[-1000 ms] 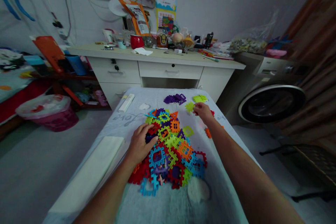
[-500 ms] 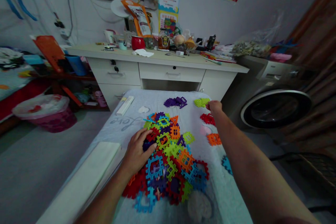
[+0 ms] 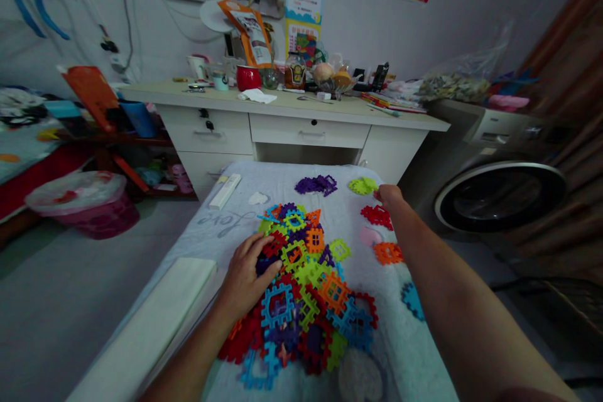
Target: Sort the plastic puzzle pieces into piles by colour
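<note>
A heap of interlocking plastic tiles (image 3: 306, 282) in blue, red, orange, green and purple lies on a pale cloth-covered table (image 3: 282, 176). My left hand (image 3: 247, 270) rests flat on the heap's left side, fingers spread. My right hand (image 3: 389, 196) reaches to the far right, beside the small green tile pile (image 3: 362, 186) and just above the red tile pile (image 3: 377, 215); whether it holds a tile is hidden. A purple pile (image 3: 315, 184), an orange pile (image 3: 387, 253) and a blue tile (image 3: 412, 299) lie apart.
A white desk (image 3: 282, 116) crowded with cups, jars and packets stands behind the table. A washing machine (image 3: 499, 195) is at the right. A pink bin (image 3: 78, 201) sits on the floor at left. A white box (image 3: 225, 190) and a folded white sheet (image 3: 155, 320) lie on the table.
My right hand carried a green tile from the table's middle to the green pile at the far right, then drew slightly back. My left hand stayed on the heap.
</note>
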Demonstrator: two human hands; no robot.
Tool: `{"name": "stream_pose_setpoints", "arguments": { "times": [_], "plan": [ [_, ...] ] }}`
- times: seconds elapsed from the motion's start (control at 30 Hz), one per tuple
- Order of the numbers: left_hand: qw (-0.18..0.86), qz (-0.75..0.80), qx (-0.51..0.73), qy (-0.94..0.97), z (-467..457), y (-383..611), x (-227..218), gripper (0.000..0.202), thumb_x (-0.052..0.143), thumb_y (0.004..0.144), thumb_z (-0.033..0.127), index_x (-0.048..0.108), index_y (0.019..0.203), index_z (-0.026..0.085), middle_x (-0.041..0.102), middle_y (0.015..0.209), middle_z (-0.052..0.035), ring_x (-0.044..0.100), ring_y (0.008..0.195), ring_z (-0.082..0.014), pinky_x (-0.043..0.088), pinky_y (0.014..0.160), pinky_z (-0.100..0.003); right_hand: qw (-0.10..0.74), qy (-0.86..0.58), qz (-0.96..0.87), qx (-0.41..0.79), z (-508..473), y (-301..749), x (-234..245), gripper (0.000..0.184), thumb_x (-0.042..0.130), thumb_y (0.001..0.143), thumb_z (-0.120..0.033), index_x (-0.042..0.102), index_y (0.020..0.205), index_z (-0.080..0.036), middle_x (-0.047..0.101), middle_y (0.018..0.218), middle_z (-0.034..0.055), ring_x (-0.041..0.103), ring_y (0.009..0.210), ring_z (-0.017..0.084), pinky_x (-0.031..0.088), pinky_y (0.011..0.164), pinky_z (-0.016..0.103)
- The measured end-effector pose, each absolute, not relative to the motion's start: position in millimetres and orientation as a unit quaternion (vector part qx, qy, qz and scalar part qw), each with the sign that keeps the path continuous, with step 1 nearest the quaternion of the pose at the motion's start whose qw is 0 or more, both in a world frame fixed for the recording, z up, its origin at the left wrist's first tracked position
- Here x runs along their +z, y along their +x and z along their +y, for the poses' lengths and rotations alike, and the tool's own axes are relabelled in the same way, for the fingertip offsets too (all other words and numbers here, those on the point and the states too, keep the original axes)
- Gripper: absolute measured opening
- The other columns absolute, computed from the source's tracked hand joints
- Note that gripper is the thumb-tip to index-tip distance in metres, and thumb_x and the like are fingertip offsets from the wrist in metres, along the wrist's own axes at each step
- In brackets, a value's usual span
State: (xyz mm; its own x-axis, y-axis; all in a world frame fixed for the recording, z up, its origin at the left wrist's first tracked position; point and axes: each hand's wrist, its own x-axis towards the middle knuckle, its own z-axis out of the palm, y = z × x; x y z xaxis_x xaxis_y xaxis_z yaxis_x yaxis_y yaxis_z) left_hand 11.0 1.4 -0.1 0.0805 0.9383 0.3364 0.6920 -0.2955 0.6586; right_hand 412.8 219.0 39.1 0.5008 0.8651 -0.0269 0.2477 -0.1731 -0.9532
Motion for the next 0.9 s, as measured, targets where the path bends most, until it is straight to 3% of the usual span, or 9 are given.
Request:
{"name": "stream_pose_setpoints", "arguments": {
  "times": [0.1,0.17,0.23,0.43,0.5,0.6,0.73,0.9],
  "plan": [
    [0.164,0.567,0.373,0.716,1.6,10.8,-1.4,0.046,0.057,0.084,0.047,0.058,0.125,0.025,0.052,0.134,-0.0098,0.049,0.126,-0.0289,0.040,0.108,-0.051,0.509,-0.726,-0.343,0.311,208.5,412.4,46.9,0.022,0.061,0.092,-0.030,0.062,0.109,-0.016,0.065,0.098,0.0063,0.065,0.083,0.016,0.056,0.069,0.031],
    [0.164,0.566,0.374,0.716,1.5,11.0,-1.2,0.046,0.057,0.085,0.047,0.058,0.125,0.025,0.052,0.134,-0.0098,0.049,0.126,-0.0286,0.039,0.109,-0.050,0.517,-0.724,-0.333,0.313,199.8,410.1,52.8,0.008,0.064,0.087,-0.022,0.064,0.094,-0.018,0.061,0.075,0.0020,0.062,0.066,0.013,0.052,0.054,0.022],
    [0.166,0.566,0.376,0.715,1.0,11.5,-0.5,0.046,0.057,0.085,0.048,0.059,0.124,0.024,0.051,0.135,-0.0101,0.048,0.127,-0.0284,0.039,0.109,-0.050,0.528,-0.716,-0.329,0.318,190.0,405.2,58.5,0.006,0.063,0.083,-0.015,0.061,0.086,-0.020,0.054,0.063,-0.0014,0.058,0.055,0.010,0.048,0.048,0.018],
    [0.168,0.561,0.379,0.717,-1.1,12.7,1.5,0.048,0.056,0.085,0.050,0.059,0.124,0.022,0.048,0.138,-0.0116,0.046,0.130,-0.0295,0.038,0.110,-0.050,0.527,-0.657,-0.374,0.388,150.1,369.9,69.0,0.013,0.061,0.077,-0.008,0.059,0.084,-0.018,0.064,0.072,0.0003,0.063,0.061,0.010,0.052,0.055,0.019],
    [0.165,0.557,0.379,0.721,-1.7,12.7,2.2,0.050,0.058,0.084,0.050,0.058,0.126,0.022,0.049,0.137,-0.0119,0.046,0.130,-0.0297,0.038,0.110,-0.051,0.476,-0.619,-0.451,0.433,131.3,354.1,68.0,0.013,0.061,0.076,-0.010,0.062,0.087,-0.018,0.068,0.079,0.0025,0.065,0.066,0.012,0.051,0.057,0.021],
    [0.166,0.549,0.377,0.727,-2.7,12.9,3.7,0.051,0.060,0.083,0.048,0.056,0.127,0.023,0.049,0.138,-0.0115,0.046,0.131,-0.0297,0.038,0.110,-0.051,0.321,-0.568,-0.624,0.430,100.0,333.6,63.6,0.014,0.063,0.077,-0.015,0.066,0.090,-0.017,0.070,0.082,0.0030,0.064,0.071,0.013,0.050,0.061,0.022],
    [0.167,0.547,0.376,0.729,-4.1,14.2,6.1,0.051,0.060,0.083,0.047,0.055,0.128,0.023,0.046,0.141,-0.0114,0.043,0.134,-0.0299,0.036,0.112,-0.050,0.123,-0.547,-0.781,0.275,65.0,317.1,56.1,0.029,0.071,0.072,-0.019,0.069,0.101,-0.017,0.069,0.100,0.0071,0.063,0.084,0.017,0.048,0.075,0.027],
    [0.149,0.545,0.383,0.731,-5.1,14.8,6.9,0.050,0.060,0.083,0.047,0.056,0.126,0.022,0.045,0.140,-0.0120,0.042,0.134,-0.0305,0.034,0.112,-0.051,0.033,-0.526,-0.836,0.151,48.8,310.6,44.8,0.048,0.076,0.069,-0.023,0.066,0.114,-0.015,0.063,0.113,0.0131,0.058,0.101,0.024,0.044,0.087,0.031]
  ]
}}
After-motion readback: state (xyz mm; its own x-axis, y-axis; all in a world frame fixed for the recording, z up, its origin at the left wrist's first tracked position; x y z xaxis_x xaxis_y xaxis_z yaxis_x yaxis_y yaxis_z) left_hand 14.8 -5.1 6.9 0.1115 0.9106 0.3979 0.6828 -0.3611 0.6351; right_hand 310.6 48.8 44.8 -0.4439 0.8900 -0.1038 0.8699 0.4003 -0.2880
